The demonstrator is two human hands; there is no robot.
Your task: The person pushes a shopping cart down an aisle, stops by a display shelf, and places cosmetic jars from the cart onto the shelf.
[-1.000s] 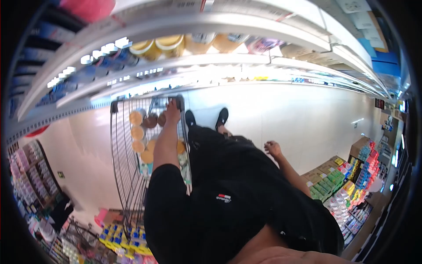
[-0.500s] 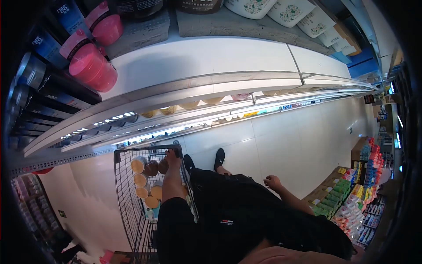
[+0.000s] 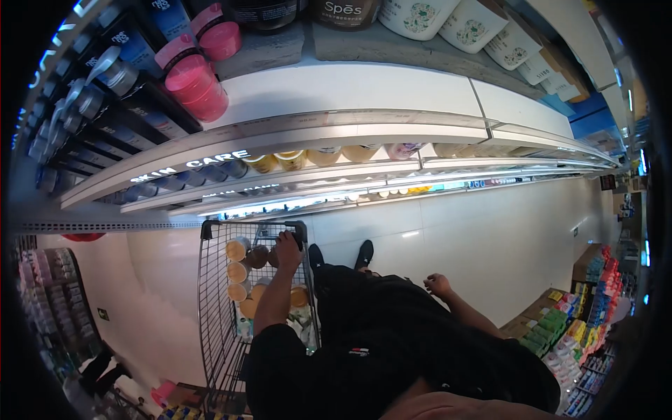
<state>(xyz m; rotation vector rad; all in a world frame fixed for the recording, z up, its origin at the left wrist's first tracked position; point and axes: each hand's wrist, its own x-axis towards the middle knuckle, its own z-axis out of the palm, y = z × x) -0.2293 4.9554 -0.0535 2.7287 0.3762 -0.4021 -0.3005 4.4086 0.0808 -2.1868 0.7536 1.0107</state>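
Observation:
My left hand (image 3: 287,252) is closed over the near corner of a wire shopping cart (image 3: 201,273), beside brown-lidded jars (image 3: 257,256). Its fingertips are partly hidden at the dark corner piece. Inside the cart stand several tubs with pale tan lids (image 3: 238,271), with white and green packs lower down. To the right of my dark-clothed body, my right hand (image 3: 438,285) hangs over the floor. Its fingers are loosely bent and apart, and nothing shows in them.
A lit skin care shelf (image 3: 350,133) crosses ahead, holding pink tubs (image 3: 196,87), dark pump bottles (image 3: 115,73) and white containers (image 3: 472,28). Stacked goods (image 3: 542,329) stand at the right. Pale tile floor (image 3: 434,238) lies between. Another person's dark-clothed leg (image 3: 105,371) shows at lower left.
The shelf, cart and stacked goods have shifted right in view, with the shelf's left end swinging. My left hand stays at the cart's corner; my right hand still hangs free.

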